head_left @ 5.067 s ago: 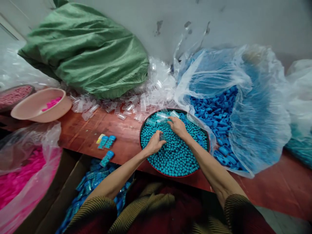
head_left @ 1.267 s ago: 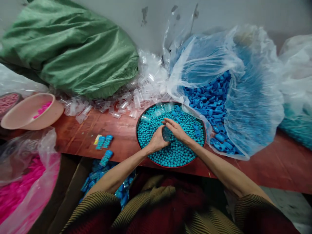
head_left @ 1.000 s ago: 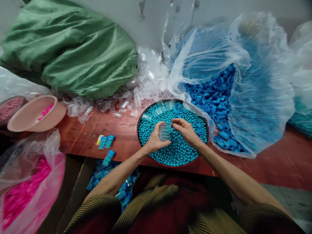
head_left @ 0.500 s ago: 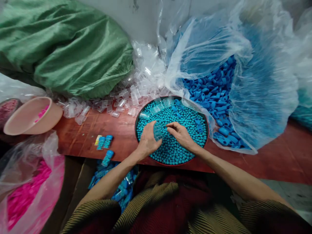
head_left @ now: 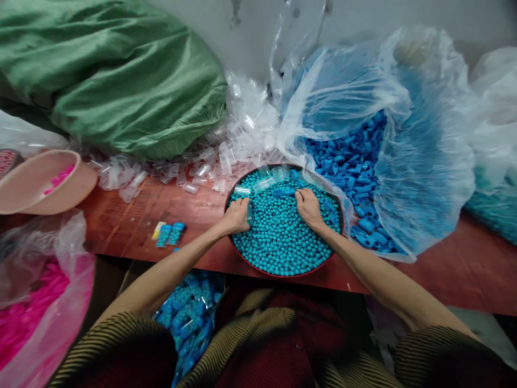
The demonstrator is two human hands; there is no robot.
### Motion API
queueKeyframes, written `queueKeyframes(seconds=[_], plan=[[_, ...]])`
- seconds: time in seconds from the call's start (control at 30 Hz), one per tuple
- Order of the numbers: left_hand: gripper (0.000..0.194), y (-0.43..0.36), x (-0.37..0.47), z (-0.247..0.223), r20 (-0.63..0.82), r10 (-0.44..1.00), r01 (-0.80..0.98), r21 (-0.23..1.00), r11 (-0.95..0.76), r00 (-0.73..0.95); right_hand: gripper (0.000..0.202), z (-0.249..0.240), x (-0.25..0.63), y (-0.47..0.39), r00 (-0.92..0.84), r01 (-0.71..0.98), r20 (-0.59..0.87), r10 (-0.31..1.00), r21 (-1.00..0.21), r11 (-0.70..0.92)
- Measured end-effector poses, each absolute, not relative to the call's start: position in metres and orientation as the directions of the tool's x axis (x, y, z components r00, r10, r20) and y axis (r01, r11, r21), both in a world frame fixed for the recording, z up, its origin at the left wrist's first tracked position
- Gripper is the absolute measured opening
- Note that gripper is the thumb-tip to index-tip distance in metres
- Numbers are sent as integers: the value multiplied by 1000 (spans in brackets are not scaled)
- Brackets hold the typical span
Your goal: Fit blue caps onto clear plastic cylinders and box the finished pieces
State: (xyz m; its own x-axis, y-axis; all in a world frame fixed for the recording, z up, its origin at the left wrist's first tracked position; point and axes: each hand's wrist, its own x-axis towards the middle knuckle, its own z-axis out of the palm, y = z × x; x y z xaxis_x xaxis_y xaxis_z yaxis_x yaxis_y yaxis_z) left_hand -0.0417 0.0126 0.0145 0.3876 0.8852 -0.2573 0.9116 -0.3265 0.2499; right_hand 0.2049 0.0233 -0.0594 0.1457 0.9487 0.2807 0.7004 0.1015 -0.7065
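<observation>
A round tray (head_left: 226, 205) with a dark red rim holds a heap of small turquoise beads (head_left: 283, 242). At its left side my left hand (head_left: 237, 216) is closed around a clear plastic tube (head_left: 249, 213), mostly hidden by the fingers. Over the beads at the upper right, my right hand (head_left: 309, 207) has its fingers pinched at the end of a blue plastic cap (head_left: 284, 192). Several loose clear tubes (head_left: 263, 185) lie on the beads near the far rim, and more blue caps (head_left: 332, 211) rest by the right rim.
Clear tubes (head_left: 226, 159) are piled behind the tray. A plastic bag (head_left: 424, 161) spills blue caps at right. Bead-filled tubes (head_left: 176, 234) stand left on the red table (head_left: 133, 226); more filled tubes (head_left: 189, 318) lie below. A green sack (head_left: 121, 81) and pink bowl (head_left: 81, 188) sit left.
My hands have moved apart: the left to the tray's left side with the tube, the right up and rightward to a blue cap. One filled tube at the table edge has mostly left view.
</observation>
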Motion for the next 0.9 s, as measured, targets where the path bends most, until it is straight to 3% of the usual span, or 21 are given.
queueKeyframes(seconds=[0.27,0.43,0.53,0.73,0.83,0.9], plan=[[71,17,-27,1,-180,894,874,358,-328,410,41,-50,178,30,283,521,117,952,-852,-50],[76,15,-12,-6,-174,913,813,536,-227,369,41,-54,152,38,399,107,-236,886,-948,-301],[80,13,-3,-14,-139,934,769,614,-179,328,42,-55,145,43,347,-24,-320,882,-943,-332],[90,10,12,-35,-26,968,491,865,-103,250,43,-46,138,33,257,-25,-195,946,-980,-195],[81,16,18,-45,25,943,405,899,-167,333,44,-41,133,21,164,206,34,986,-979,-1],[66,20,21,-49,44,927,397,895,-202,372,44,-38,130,15,71,415,148,986,-904,106]])
